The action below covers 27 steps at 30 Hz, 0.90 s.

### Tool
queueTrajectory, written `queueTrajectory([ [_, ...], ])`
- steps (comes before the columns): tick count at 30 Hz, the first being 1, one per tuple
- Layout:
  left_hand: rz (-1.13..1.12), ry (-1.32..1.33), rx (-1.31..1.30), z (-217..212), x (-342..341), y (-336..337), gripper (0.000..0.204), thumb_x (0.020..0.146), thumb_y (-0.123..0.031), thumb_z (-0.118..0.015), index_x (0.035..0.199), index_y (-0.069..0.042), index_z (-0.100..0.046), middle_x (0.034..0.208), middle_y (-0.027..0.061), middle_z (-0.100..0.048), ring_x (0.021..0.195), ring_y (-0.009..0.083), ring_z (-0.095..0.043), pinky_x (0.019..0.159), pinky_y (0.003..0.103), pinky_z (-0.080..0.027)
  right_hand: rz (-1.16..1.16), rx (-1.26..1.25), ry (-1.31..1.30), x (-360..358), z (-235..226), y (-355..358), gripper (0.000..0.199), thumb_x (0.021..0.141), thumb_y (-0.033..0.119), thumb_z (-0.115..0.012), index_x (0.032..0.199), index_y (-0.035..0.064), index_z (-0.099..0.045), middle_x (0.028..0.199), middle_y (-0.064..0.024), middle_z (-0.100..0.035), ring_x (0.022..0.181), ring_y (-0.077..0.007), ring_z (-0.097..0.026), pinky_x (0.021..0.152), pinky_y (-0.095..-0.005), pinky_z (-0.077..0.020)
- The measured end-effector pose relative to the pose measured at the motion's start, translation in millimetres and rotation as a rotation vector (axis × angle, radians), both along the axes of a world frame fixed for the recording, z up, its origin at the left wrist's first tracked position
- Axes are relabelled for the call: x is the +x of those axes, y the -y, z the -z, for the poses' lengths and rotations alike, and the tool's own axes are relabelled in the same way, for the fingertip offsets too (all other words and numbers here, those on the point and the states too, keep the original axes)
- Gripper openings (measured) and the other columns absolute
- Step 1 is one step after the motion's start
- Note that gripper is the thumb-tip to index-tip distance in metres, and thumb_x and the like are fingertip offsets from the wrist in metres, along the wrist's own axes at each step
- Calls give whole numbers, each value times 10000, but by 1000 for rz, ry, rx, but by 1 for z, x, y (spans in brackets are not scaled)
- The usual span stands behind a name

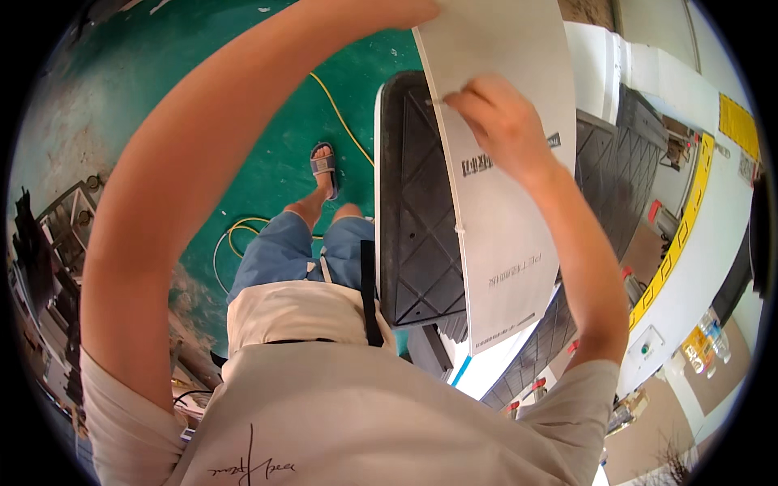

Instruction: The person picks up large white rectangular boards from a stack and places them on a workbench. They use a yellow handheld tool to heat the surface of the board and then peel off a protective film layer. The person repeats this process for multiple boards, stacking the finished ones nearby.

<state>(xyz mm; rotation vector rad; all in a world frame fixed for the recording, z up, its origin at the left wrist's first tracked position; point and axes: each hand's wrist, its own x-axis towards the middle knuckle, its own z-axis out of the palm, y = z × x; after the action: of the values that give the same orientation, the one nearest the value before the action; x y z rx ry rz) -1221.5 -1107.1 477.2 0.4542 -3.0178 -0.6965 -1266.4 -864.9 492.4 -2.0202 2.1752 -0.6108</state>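
A long pale board (506,235) with dark print on its face stretches from the top of the head view down past its middle. My right hand (498,121) is over the board, closed, its thumb and fingers pinched at the board's left edge. Whatever is between those fingertips is too small to make out. At the upper picture edge, my left hand (409,11) reaches the board's left edge near its far end; its fingers are mostly cut off or hidden. Beneath the board lies a black ribbed surface (417,219) with a rounded, white-rimmed corner.
To the right runs a white machine frame (689,279) with a yellow marked strip (677,235) and a green button (645,350). A yellow hose (340,117) crosses the green floor (267,154). Metal parts and scrap (69,219) crowd the left side. Plastic bottles (713,336) stand at far right.
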Motion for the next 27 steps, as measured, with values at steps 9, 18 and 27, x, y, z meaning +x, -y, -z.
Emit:
queueTrajectory([
  [9,-47,315,361,9,89,-116,496,866,-484,-710,912,9,-742,880,235,-736,848,392,-731,760,474,-591,-114,154,58,34,8,-49,251,697,-76,-664,904,62,-636,908,-68,-561,923,-287,-595,753,-390,-542],
  [18,-227,318,405,9,105,-144,443,860,-462,-779,849,-22,-732,728,65,-749,552,183,-711,551,333,-567,-238,204,113,132,9,-222,218,675,-36,-668,860,61,-609,875,-57,-533,852,-247,-569,698,-355,-530],
  [27,-363,201,181,38,93,-165,500,886,-555,-731,931,-57,-726,783,60,-733,582,203,-662,529,363,-526,-226,314,216,259,5,-437,196,758,83,-655,948,52,-619,887,-52,-539,862,-242,-580,732,-343,-516],
])
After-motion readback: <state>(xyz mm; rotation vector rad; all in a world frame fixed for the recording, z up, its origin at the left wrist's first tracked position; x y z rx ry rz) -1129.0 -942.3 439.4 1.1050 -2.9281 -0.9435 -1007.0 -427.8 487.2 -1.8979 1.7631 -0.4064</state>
